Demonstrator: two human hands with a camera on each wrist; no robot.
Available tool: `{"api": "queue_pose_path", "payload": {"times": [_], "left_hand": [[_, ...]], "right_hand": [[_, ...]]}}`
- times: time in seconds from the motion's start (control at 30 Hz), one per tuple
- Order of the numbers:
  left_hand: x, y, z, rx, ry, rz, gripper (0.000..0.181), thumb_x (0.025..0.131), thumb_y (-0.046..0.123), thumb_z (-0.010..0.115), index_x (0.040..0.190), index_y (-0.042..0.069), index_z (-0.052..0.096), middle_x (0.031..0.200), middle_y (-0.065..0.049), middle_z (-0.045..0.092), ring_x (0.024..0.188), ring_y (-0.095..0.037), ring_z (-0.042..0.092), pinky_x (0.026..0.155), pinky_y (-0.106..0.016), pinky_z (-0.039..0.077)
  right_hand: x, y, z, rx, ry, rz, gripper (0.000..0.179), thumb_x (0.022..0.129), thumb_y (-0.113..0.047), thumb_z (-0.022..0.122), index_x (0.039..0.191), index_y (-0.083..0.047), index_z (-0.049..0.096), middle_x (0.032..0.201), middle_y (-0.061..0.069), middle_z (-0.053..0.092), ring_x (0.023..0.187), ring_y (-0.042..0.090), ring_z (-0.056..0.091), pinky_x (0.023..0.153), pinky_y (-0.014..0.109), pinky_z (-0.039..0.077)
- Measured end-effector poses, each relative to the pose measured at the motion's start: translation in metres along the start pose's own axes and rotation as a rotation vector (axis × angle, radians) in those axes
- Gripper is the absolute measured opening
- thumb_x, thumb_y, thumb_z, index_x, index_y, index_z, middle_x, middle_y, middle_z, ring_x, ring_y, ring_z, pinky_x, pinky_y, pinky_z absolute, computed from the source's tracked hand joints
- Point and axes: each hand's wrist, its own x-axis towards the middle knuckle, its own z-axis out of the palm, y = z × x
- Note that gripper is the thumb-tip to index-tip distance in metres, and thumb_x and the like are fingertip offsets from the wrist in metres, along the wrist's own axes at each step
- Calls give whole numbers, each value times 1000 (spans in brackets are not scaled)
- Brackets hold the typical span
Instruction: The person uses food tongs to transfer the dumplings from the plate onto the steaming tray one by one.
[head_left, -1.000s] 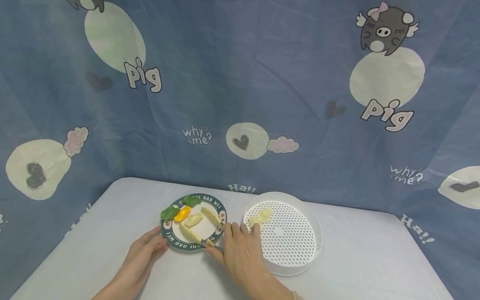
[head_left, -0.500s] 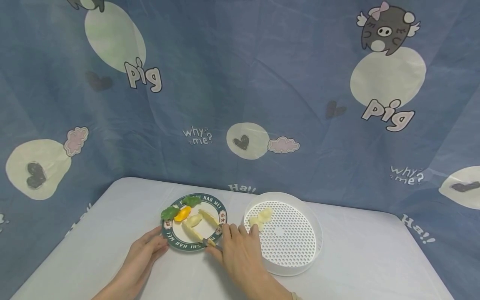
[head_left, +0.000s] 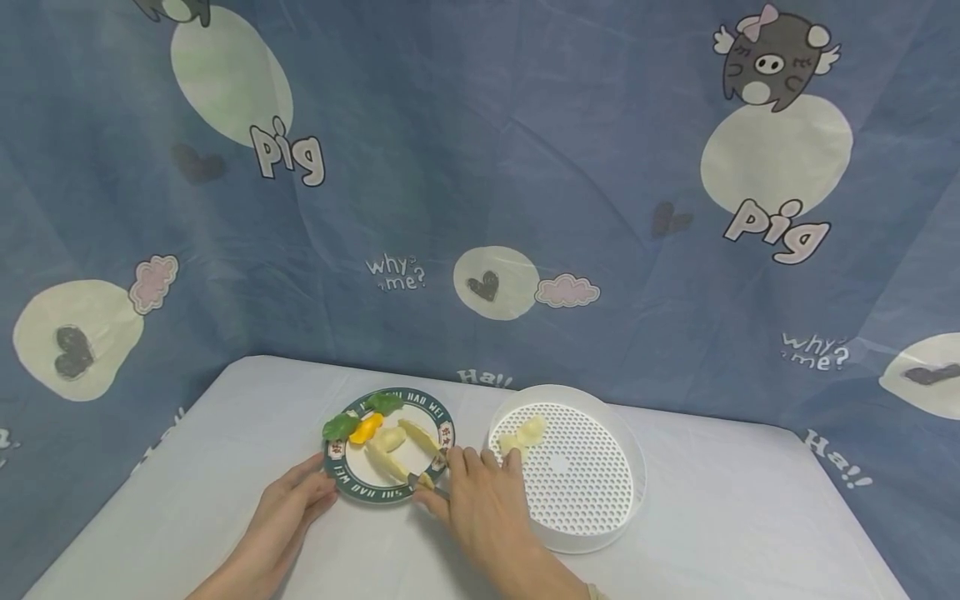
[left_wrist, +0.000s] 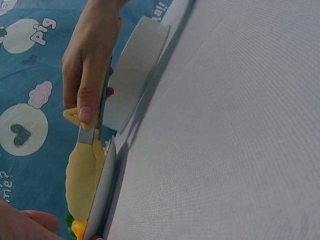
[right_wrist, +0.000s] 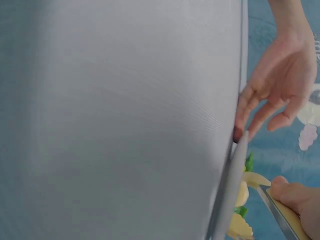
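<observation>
My right hand point(head_left: 487, 504) holds a pair of tongs point(left_wrist: 86, 136) with metal arms and broad yellow tips. The tips point(head_left: 386, 462) reach over the green-rimmed plate point(head_left: 375, 493), one on each side of a pale yellow dumpling-like piece point(head_left: 390, 439). Whether both tips touch it I cannot tell. Beside it on the plate lie an orange-yellow piece point(head_left: 366, 428) and two green pieces point(head_left: 341, 427). At the plate's left edge my left hand point(head_left: 288, 512) holds the rim, with one finger below it and another above in the right wrist view.
A round white tray with a perforated base point(head_left: 592, 467) stands right of the plate, partly behind my right hand. Two pale yellow pieces point(head_left: 531, 430) lie in it. Behind the white table point(head_left: 720, 500) hangs a blue patterned cloth point(head_left: 630, 333).
The tongs' tips have drawn nearer to each other around the pale yellow piece, which has shifted slightly right. My left hand and the plate stay nearly in place.
</observation>
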Motion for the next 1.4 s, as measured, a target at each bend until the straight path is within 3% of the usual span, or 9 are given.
{"api": "queue_pose_path", "payload": {"times": [0.17, 0.5, 0.73, 0.9, 1.13, 1.4], "left_hand": [[1, 0, 0, -8, -6, -11, 80, 106, 20, 44, 167, -13, 4, 173, -37, 15, 162, -49, 28, 134, -50, 32], [1, -1, 0, 0, -12, -15, 79, 107, 19, 42, 167, -13, 2, 172, -38, 17, 161, -51, 28, 136, -53, 31], [1, -2, 1, -3, -2, -22, 78, 106, 18, 42, 167, -13, 3, 172, -38, 18, 161, -51, 29, 135, -51, 33], [1, 0, -1, 2, -5, -18, 79, 106, 18, 42, 167, -13, 3, 172, -38, 16, 161, -51, 27, 136, -52, 32], [1, -1, -1, 10, -3, -7, 77, 106, 18, 41, 167, -14, 4, 172, -38, 15, 161, -51, 28, 133, -49, 33], [1, -2, -1, 15, -4, 5, 78, 106, 20, 43, 167, -13, 6, 174, -37, 11, 163, -49, 26, 130, -45, 35]], "right_hand": [[1, 4, -3, 50, -6, 6, 65, 98, -79, 51, 115, -19, 69, 97, -4, 77, 83, 16, 67, 75, 35, 42], [0, 10, -9, 25, -3, 8, 61, 97, -79, 52, 102, -19, 64, 85, -4, 70, 71, 15, 59, 73, 34, 39], [-3, 20, -20, 62, -12, 47, 60, 97, -76, 55, 106, -18, 66, 86, -5, 70, 76, 14, 57, 78, 39, 46], [-5, 32, -28, 35, 34, 55, 57, 96, -74, 59, 103, -18, 65, 79, -5, 65, 70, 13, 52, 70, 33, 35], [-12, 51, -36, -10, 159, 55, 56, 96, -73, 61, 97, -17, 63, 70, -6, 55, 66, 14, 50, 66, 34, 36], [-20, 68, -38, 4, 124, 88, 54, 96, -72, 63, 93, -18, 56, 66, -7, 41, 63, 12, 41, 65, 31, 31]]}}
